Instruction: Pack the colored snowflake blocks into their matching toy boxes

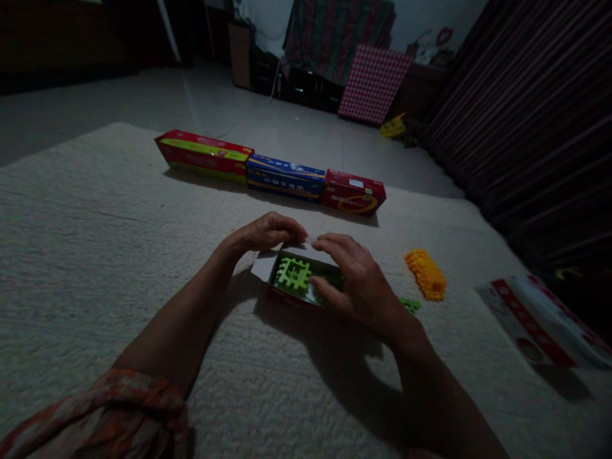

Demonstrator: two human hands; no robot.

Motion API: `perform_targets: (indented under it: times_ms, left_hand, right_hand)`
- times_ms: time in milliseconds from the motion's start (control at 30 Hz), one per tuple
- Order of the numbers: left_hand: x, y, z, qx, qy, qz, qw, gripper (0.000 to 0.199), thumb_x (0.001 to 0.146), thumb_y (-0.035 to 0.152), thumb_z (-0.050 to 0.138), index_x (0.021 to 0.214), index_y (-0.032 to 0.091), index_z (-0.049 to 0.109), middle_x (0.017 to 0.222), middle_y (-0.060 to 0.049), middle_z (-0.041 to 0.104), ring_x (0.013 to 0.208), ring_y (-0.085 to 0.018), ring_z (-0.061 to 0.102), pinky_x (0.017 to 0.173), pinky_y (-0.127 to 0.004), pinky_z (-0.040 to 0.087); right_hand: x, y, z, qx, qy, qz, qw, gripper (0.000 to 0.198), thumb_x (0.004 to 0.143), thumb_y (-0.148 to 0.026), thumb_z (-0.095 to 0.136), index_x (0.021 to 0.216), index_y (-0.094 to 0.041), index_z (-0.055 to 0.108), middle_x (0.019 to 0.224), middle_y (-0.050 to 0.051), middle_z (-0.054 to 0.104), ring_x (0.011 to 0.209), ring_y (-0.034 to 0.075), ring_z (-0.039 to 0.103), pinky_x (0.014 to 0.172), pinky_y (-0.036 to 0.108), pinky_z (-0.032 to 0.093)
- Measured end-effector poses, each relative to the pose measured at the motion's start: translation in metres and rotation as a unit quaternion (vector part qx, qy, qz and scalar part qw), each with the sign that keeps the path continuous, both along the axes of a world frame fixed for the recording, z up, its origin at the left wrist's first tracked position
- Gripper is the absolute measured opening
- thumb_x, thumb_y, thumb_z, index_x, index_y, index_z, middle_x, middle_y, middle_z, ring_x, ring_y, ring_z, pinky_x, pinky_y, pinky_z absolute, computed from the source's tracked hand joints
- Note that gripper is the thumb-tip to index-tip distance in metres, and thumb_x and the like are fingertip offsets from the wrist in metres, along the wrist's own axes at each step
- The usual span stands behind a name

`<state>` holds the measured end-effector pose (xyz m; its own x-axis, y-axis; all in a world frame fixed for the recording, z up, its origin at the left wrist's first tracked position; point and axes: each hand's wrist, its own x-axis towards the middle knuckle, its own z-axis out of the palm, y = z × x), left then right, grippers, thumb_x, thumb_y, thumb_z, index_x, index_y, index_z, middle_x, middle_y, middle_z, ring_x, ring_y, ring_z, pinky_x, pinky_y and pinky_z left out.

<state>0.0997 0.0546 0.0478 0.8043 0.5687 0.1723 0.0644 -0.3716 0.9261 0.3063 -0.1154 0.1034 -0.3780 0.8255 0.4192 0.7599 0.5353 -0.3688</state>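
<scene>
A small open box (268,266) lies on the pale carpet (95,255) in front of me, with green lattice-shaped plastic pieces (292,273) inside. My left hand (265,233) rests on the box's far edge, fingers curled over the white flap. My right hand (356,274) covers the right part of the box, thumb and fingers touching the green pieces. A single loose green piece (410,305) lies just right of my right wrist. A stack of orange pieces (425,274) sits farther right.
Three closed boxes stand in a row at the carpet's far edge: red-and-yellow (203,155), blue (285,177), red (354,192). A flat red-and-white pack (535,319) lies at the right. A dark striped curtain (535,115) hangs on the right; bare floor and furniture lie beyond.
</scene>
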Motion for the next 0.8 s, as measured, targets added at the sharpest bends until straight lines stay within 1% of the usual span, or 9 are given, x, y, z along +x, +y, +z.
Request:
perform_targets:
  times_ms: [100, 167, 233, 300, 400, 567, 667, 733, 800]
  left_hand:
    - [0.001, -0.002, 0.001, -0.025, -0.003, 0.01, 1.0, 0.021, 0.081, 0.016, 0.063, 0.094, 0.015, 0.08, 0.091, -0.008, 0.081, 0.084, -0.019, 0.074, 0.083, -0.034, 0.058]
    - [0.001, -0.004, 0.002, -0.033, 0.002, 0.017, 0.999, 0.02, 0.08, 0.016, 0.064, 0.093, 0.016, 0.08, 0.092, -0.009, 0.081, 0.088, -0.02, 0.075, 0.086, -0.036, 0.058]
    - [0.0, -0.005, 0.003, -0.04, 0.0, 0.03, 0.999, 0.02, 0.078, 0.017, 0.066, 0.092, 0.017, 0.081, 0.091, -0.009, 0.081, 0.09, -0.021, 0.075, 0.088, -0.036, 0.058]
    - [0.0, -0.006, 0.003, -0.05, -0.007, 0.039, 0.998, 0.019, 0.075, 0.018, 0.069, 0.09, 0.018, 0.081, 0.091, -0.008, 0.081, 0.09, -0.021, 0.074, 0.089, -0.035, 0.057]
    - [0.001, -0.008, 0.003, -0.057, -0.003, 0.046, 0.997, 0.018, 0.074, 0.022, 0.072, 0.089, 0.02, 0.082, 0.09, -0.008, 0.082, 0.088, -0.02, 0.073, 0.087, -0.033, 0.057]
    - [0.003, -0.011, 0.006, -0.039, 0.012, 0.046, 0.998, 0.016, 0.075, 0.025, 0.073, 0.087, 0.021, 0.082, 0.09, -0.009, 0.081, 0.087, -0.022, 0.073, 0.083, -0.033, 0.058]
    - [0.003, -0.01, 0.006, -0.016, 0.023, 0.042, 0.999, 0.017, 0.077, 0.027, 0.072, 0.089, 0.02, 0.082, 0.09, -0.01, 0.08, 0.087, -0.024, 0.073, 0.081, -0.034, 0.059]
    - [0.003, -0.009, 0.004, -0.011, 0.024, 0.037, 0.999, 0.018, 0.077, 0.029, 0.073, 0.09, 0.021, 0.082, 0.092, -0.01, 0.081, 0.086, -0.023, 0.073, 0.08, -0.033, 0.059]
    - [0.002, -0.006, 0.002, -0.009, 0.025, 0.034, 0.999, 0.019, 0.076, 0.031, 0.075, 0.091, 0.021, 0.082, 0.094, -0.01, 0.081, 0.087, -0.023, 0.073, 0.08, -0.032, 0.06]
  right_hand:
    - [0.032, -0.012, 0.005, 0.023, 0.017, -0.071, 0.997, 0.032, 0.092, -0.023, 0.062, 0.124, -0.022, 0.063, 0.127, 0.014, 0.069, 0.12, 0.031, 0.064, 0.1, 0.053, 0.053]
    - [0.061, -0.021, 0.001, 0.018, 0.023, -0.132, 0.991, 0.027, 0.093, -0.024, 0.059, 0.119, -0.022, 0.067, 0.121, 0.013, 0.071, 0.113, 0.03, 0.067, 0.098, 0.051, 0.054]
    - [0.093, -0.032, -0.008, -0.01, 0.02, -0.186, 0.982, 0.027, 0.09, -0.025, 0.058, 0.114, -0.021, 0.07, 0.116, 0.013, 0.073, 0.107, 0.029, 0.069, 0.096, 0.05, 0.055]
    - [0.122, -0.047, -0.02, -0.063, 0.022, -0.222, 0.973, 0.03, 0.087, -0.022, 0.058, 0.114, -0.019, 0.071, 0.112, 0.012, 0.074, 0.101, 0.027, 0.07, 0.095, 0.049, 0.056]
    - [0.151, -0.075, -0.037, -0.116, 0.026, -0.248, 0.961, 0.037, 0.083, -0.016, 0.054, 0.116, -0.02, 0.071, 0.117, 0.011, 0.074, 0.109, 0.026, 0.07, 0.102, 0.049, 0.053]
    - [0.158, -0.113, -0.066, -0.13, 0.036, -0.254, 0.958, 0.046, 0.083, -0.012, 0.053, 0.125, -0.023, 0.068, 0.129, 0.009, 0.072, 0.123, 0.024, 0.066, 0.11, 0.049, 0.05]
    - [0.151, -0.122, -0.082, -0.113, 0.014, -0.278, 0.954, 0.056, 0.085, -0.007, 0.048, 0.136, -0.024, 0.063, 0.146, 0.011, 0.063, 0.137, 0.023, 0.057, 0.115, 0.051, 0.045]
    - [0.148, -0.121, -0.085, -0.107, -0.003, -0.285, 0.952, 0.059, 0.086, -0.004, 0.045, 0.141, -0.021, 0.059, 0.154, 0.014, 0.055, 0.144, 0.023, 0.049, 0.119, 0.052, 0.04]
    - [0.146, -0.119, -0.081, -0.114, -0.017, -0.273, 0.955, 0.059, 0.085, -0.002, 0.044, 0.139, -0.02, 0.059, 0.153, 0.015, 0.056, 0.143, 0.023, 0.049, 0.119, 0.052, 0.039]
